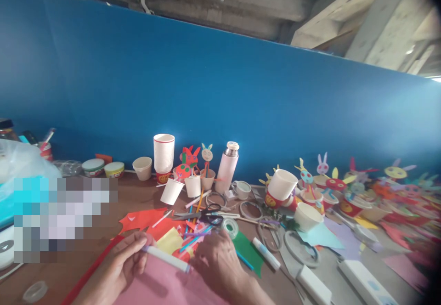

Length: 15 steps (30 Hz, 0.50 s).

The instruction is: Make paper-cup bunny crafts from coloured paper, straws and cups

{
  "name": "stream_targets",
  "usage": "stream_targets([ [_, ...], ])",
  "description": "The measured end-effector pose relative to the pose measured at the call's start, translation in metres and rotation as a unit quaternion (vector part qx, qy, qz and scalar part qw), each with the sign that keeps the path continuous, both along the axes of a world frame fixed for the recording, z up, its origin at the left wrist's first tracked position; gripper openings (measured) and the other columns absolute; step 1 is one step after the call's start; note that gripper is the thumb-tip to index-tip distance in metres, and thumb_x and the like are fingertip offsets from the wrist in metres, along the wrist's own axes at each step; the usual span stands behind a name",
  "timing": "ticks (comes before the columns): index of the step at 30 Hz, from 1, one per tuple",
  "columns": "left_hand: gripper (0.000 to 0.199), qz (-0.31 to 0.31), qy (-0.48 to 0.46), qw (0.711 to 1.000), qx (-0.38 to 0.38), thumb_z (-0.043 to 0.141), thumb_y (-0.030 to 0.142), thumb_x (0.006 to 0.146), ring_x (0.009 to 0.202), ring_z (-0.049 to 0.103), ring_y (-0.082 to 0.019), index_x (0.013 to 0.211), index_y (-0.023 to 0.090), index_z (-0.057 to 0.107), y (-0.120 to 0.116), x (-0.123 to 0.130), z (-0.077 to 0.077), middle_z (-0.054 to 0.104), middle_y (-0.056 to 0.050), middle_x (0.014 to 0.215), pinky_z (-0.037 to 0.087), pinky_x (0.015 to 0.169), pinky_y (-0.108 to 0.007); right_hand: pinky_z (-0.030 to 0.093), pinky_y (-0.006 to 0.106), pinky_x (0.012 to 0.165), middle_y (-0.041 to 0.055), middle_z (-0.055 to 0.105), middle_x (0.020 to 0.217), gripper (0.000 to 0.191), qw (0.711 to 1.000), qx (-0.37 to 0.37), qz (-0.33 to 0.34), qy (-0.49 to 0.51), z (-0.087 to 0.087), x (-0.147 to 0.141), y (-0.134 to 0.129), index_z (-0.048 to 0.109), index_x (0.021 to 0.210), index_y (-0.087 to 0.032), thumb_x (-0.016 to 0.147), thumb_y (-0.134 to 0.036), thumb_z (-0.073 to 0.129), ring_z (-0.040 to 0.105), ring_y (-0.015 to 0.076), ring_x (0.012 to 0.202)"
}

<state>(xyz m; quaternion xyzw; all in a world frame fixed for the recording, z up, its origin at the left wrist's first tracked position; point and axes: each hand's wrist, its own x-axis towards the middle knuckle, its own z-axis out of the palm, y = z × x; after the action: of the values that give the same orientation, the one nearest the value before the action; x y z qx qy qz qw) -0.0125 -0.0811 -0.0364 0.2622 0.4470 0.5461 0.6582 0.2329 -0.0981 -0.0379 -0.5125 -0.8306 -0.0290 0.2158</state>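
Observation:
My left hand [129, 261] pinches one end of a slim white marker pen [167, 259] with purplish ends, over a sheet of pink paper [165, 289]. Close to the pen's other end, my right hand [220, 256] has its fingers curled downward; whatever they hold, if anything, is hidden. Red paper [148, 217], a yellow paper piece [170, 240] and a green sheet [250, 247] lie around the hands. Just beyond my right hand is a roll of clear tape [229, 228]. Black-handled scissors [210, 214] rest behind it, and a glue stick [266, 254] lies to its right.
Along the blue partition [206, 89] stand stacked paper cups [164, 153], a pink thermos [227, 167] and tubs [93, 167]. Paper rabbit figures in cups [312, 194] crowd the right. Tape rings [301, 249] and a white box [367, 282] lie nearer. Part of the left side is pixelated.

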Motion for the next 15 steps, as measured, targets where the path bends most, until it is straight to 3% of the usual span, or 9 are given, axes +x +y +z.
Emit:
stream_targets([
  [2,0.020,-0.018,0.000,1.000,0.017,0.083,0.020,0.055,0.043,0.051,-0.007,0.069,0.016,0.068,0.000,-0.001,-0.002,0.067,0.001,0.064,0.045,0.039,-0.016,0.035,0.033,0.072,0.0005,0.064,0.069,0.016,0.999,-0.023,0.027,-0.008,-0.009,-0.005,-0.006,0.063,0.069,-0.024,0.067,-0.036,0.073,0.056,0.0196,0.069],
  [7,0.022,-0.052,0.001,0.999,0.001,0.084,0.026,0.054,0.044,0.049,-0.006,0.066,0.017,0.067,-0.004,0.003,0.007,0.064,0.003,0.060,0.044,0.041,-0.016,0.034,0.034,0.069,0.0011,0.061,0.066,0.011,0.995,0.028,0.047,-0.082,-0.027,-0.007,-0.004,0.056,0.067,-0.020,0.071,-0.014,0.064,0.053,0.0195,0.066],
  [11,0.021,-0.116,0.023,0.993,0.002,0.080,0.030,0.060,0.041,0.046,-0.004,0.062,0.016,0.064,-0.011,0.011,0.014,0.061,0.003,0.059,0.041,0.041,-0.014,0.032,0.035,0.073,0.0013,0.059,0.074,0.014,0.989,0.098,0.057,-0.091,-0.026,-0.008,0.002,0.053,0.073,-0.020,0.074,-0.010,0.064,0.050,0.0196,0.073],
  [15,0.025,-0.146,0.046,0.988,-0.008,0.077,0.033,0.063,0.039,0.047,-0.004,0.060,0.016,0.060,-0.015,0.017,0.012,0.061,0.003,0.058,0.037,0.039,-0.014,0.030,0.034,0.072,-0.0020,0.055,0.070,0.015,0.984,0.124,0.102,-0.080,-0.023,-0.005,0.009,0.052,0.071,-0.020,0.082,-0.017,0.062,0.046,0.0166,0.070],
])
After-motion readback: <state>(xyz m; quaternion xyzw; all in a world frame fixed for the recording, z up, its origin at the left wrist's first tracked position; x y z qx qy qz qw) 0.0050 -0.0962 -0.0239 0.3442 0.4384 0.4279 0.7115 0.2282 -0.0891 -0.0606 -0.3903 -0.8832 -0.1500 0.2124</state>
